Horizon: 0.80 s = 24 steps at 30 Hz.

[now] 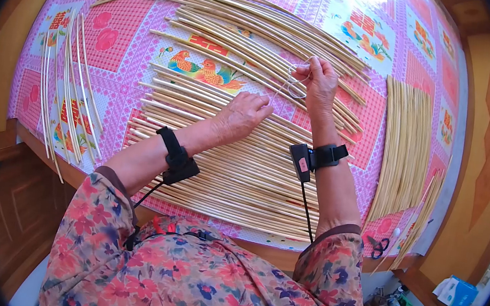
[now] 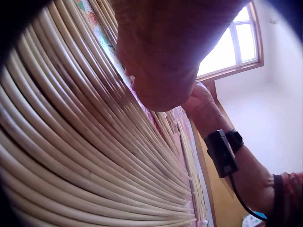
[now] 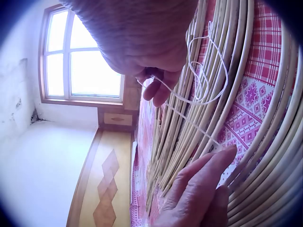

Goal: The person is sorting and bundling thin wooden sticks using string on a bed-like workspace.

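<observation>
A thin white string point(image 3: 226, 71) hangs in loose loops from my right hand point(image 1: 321, 88), whose thumb and fingers pinch it above the sticks. One length of it runs taut down to the fingertips of my left hand point(image 1: 240, 116), which pinch it in the right wrist view. Below the left hand lies a wide row of slim pale sticks point(image 1: 230, 178), side by side on the table. In the left wrist view, the back of the left hand point(image 2: 161, 61) hides its own fingertips and the string.
More loose sticks point(image 1: 260, 22) lie at the back of the patterned tablecloth point(image 1: 104, 40), with a few thin ones point(image 1: 68, 90) at the left. A tightly packed stick panel point(image 1: 405, 153) lies at the right. Dark-handled scissors point(image 1: 377, 247) sit near the front right edge.
</observation>
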{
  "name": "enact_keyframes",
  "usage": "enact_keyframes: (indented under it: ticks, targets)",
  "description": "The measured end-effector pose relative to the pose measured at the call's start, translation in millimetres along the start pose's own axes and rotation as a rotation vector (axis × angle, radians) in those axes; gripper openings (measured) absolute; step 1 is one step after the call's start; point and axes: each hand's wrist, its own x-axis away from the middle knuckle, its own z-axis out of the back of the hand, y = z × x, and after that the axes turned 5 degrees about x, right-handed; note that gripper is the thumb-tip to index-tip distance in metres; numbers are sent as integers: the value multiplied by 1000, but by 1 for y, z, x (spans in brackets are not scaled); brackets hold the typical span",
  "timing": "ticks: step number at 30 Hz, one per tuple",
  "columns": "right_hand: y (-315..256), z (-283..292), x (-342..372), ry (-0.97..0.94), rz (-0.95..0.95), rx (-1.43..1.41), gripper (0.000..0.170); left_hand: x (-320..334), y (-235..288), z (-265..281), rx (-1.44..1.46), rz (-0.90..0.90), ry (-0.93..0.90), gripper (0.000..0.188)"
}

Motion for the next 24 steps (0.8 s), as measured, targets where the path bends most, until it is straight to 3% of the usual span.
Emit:
enact_keyframes:
  ticks: [9,24]
  targets:
    - [-4,-10,-3,-25,32,-22,15,17,12,-30,-118,137,44,40]
    - [5,-18,-3,18,96,-13,14,30,12,-38,-97,120,13,50]
